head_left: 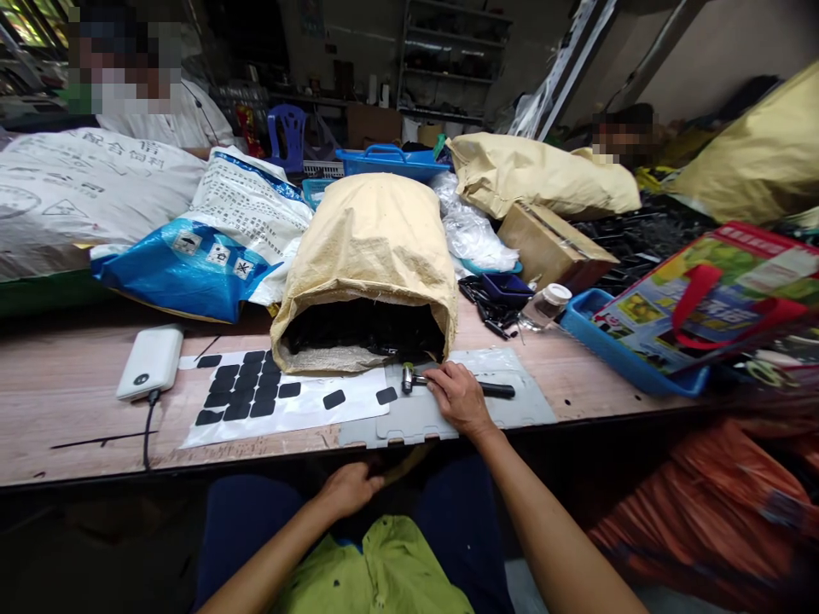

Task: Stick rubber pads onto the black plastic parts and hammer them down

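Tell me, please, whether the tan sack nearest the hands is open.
Open: the sack gapes at its near end, black pieces showing inside.

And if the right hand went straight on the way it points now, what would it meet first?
Beyond the hammer it touches, the right hand would probably meet the open sack at its lower front rim, though depth is hard to judge.

On the surface, the hammer lies over the mat, before the open sack. Left of it is the sheet of pads, then the power bank; right of the sack stand the jar and, beyond, the tray.
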A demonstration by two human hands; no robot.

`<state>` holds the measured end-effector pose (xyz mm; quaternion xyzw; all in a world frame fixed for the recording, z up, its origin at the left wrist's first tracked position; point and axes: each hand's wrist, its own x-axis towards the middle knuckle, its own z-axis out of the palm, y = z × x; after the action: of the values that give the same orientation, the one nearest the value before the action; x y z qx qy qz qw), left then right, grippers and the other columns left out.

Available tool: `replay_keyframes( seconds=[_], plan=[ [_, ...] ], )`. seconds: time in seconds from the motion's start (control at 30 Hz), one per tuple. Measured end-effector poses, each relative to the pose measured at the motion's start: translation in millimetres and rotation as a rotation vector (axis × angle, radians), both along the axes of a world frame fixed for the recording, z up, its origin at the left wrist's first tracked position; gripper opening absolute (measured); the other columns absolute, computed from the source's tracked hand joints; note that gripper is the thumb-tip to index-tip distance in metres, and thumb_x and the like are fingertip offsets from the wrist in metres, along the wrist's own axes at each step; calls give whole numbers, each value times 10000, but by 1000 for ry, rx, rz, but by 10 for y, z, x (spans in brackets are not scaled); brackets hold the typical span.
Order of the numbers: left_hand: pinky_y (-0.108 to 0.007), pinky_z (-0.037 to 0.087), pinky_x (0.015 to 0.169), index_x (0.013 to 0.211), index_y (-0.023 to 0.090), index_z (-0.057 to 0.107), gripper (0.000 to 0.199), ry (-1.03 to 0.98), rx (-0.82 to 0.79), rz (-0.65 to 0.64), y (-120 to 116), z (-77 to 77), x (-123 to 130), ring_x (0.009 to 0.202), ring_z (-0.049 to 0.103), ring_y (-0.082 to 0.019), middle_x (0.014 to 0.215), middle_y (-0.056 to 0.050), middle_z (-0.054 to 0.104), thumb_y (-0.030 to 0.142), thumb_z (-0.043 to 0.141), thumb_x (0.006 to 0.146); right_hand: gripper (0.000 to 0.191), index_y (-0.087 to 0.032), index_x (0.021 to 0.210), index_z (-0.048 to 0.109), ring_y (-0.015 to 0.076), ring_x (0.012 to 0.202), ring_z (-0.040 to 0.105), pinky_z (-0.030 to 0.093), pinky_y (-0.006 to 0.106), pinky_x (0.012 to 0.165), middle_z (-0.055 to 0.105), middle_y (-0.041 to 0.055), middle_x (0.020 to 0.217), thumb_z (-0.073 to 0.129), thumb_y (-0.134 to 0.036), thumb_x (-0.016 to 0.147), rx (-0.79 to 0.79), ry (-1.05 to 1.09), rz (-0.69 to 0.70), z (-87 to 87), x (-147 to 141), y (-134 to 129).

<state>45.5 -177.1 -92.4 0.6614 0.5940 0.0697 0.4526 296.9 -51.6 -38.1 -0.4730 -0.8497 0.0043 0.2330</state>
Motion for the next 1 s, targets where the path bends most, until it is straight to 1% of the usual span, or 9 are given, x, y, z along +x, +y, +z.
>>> replay_keyframes(
  seconds=[0.07,0.13,0.23,0.33,0.43,0.57,0.7,0.8,1.0],
  plan=[
    [-303,491,730,1024,285,770,260,-51,26,-176,-44,293,-49,871,706,-248,939,-26,773,389,668,809,230,-258,1166,695,219,944,516,402,343,843,603,60,996,547,-270,990,1,-5,0,-1,-3,0],
    [-272,456,656,1027,297,769,243,-126,81,-242,86,638,-61,750,674,-198,847,13,753,410,649,849,230,-255,1167,696,220,948,514,398,344,846,605,61,998,551,-266,988,1,-10,1,-4,-7,0],
    [-272,446,647,1095,260,737,269,-62,327,-45,556,1054,-14,695,634,-176,777,10,700,400,594,915,224,-253,1159,700,219,940,514,397,342,842,607,60,989,559,-262,985,3,-9,-3,-7,-14,0],
    [-293,473,738,1209,255,678,321,180,656,68,1098,1204,74,881,649,-205,996,-38,676,311,626,897,215,-251,1147,704,215,925,515,399,341,843,610,59,982,563,-268,985,7,-2,-3,-6,-14,-2],
    [-316,484,746,1173,247,690,311,412,743,2,1467,1158,153,1000,634,-247,1116,-82,613,226,636,867,211,-250,1147,702,217,936,519,401,341,847,612,60,984,570,-270,984,7,-1,1,0,-7,-3],
    [-349,492,789,1004,211,714,155,439,824,-35,1566,1072,143,983,624,-260,1037,-91,622,185,628,878,203,-255,1140,704,215,928,522,400,338,824,615,56,977,590,-263,971,8,0,-2,12,0,-4],
    [-328,493,830,982,205,683,89,59,967,151,1300,1032,-40,900,621,-209,939,-52,659,224,631,913,193,-247,1121,708,215,930,525,405,338,832,619,58,974,592,-254,968,15,22,5,10,-4,0],
    [-290,493,771,986,210,682,110,-210,872,273,1007,902,-228,812,610,-167,914,-23,678,278,668,900,194,-245,1118,709,213,917,523,406,340,841,619,58,963,579,-253,974,22,36,12,-4,-4,7],
    [-328,474,820,1036,217,717,180,-210,643,237,719,589,-478,908,591,-206,941,-32,685,259,686,864,210,-246,1141,706,221,930,523,406,341,829,611,61,965,581,-255,972,25,20,11,-16,2,13]
  ],
)
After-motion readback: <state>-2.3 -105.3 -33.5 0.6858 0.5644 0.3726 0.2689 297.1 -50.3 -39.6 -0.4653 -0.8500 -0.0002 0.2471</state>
